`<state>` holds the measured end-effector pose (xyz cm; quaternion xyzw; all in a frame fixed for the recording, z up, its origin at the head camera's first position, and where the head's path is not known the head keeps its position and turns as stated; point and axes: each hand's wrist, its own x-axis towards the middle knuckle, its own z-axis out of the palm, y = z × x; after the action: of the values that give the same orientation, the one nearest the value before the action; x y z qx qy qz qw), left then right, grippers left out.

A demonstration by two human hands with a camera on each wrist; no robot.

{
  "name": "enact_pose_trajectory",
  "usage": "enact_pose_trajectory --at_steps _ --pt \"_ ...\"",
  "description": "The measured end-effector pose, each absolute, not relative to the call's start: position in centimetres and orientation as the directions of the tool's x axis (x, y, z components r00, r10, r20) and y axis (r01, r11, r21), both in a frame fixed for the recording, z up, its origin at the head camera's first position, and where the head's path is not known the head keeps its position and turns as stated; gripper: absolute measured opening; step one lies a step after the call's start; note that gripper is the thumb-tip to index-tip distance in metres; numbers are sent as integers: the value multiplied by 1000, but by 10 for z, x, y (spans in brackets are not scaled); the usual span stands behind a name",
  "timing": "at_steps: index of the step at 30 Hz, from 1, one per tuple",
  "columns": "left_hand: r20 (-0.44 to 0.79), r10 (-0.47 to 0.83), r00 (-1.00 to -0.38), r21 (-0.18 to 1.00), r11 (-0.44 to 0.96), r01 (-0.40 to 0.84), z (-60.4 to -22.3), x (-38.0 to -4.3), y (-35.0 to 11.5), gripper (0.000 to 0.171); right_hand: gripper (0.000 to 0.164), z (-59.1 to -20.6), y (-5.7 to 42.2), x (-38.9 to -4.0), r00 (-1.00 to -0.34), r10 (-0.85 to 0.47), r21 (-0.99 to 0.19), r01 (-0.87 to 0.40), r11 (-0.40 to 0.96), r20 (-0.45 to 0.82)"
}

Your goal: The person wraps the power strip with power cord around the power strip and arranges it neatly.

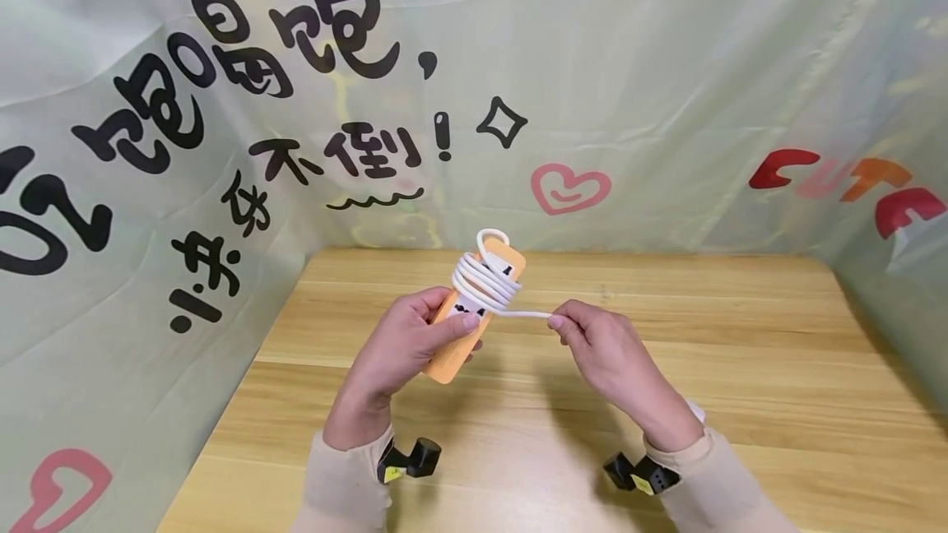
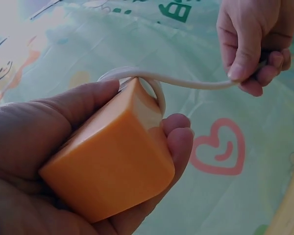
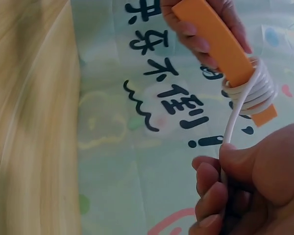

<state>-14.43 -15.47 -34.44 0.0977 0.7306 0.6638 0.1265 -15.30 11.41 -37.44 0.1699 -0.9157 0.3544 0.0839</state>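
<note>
My left hand [image 1: 392, 344] grips an orange power strip [image 1: 448, 359] with a pale panel and dark marks, thumb across its face and fingers behind. White cord [image 1: 485, 280] is wound in several turns around the strip's far half, and a small loop stands up at its far end. A taut length of the cord runs to the right, where my right hand [image 1: 603, 348] pinches it between thumb and forefinger. In the right wrist view the cord [image 3: 233, 117] passes down into that hand's curled fingers; its end is hidden. The strip [image 2: 112, 156] is held up above the table.
Below the hands lies a wood-grain table [image 1: 741, 377]. A pale cloth backdrop [image 1: 666, 89] with printed black characters, a pink heart [image 1: 570, 189] and coloured letters stands along its back and sides. Black wrist cameras [image 1: 424, 457] are strapped at both sleeves.
</note>
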Motion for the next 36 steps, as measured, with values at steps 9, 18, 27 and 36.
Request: enact_pose_trajectory --at_steps 9,18,27,36 --pt "-47 365 -930 991 136 3 -346 -144 -155 34 38 -379 119 -156 -928 -191 -523 -341 781 320" --pt "-17 452 -892 982 178 71 -347 -143 -156 23 21 -375 122 -159 -940 -270 -604 -340 721 207" --pt "16 703 -711 938 236 254 -351 -135 -149 17 24 -382 122 -157 -914 -289 -495 -398 772 283" --pt "-135 776 -616 821 435 369 -360 -138 -142 18 38 -380 121 -155 -932 -301 -559 -362 746 203"
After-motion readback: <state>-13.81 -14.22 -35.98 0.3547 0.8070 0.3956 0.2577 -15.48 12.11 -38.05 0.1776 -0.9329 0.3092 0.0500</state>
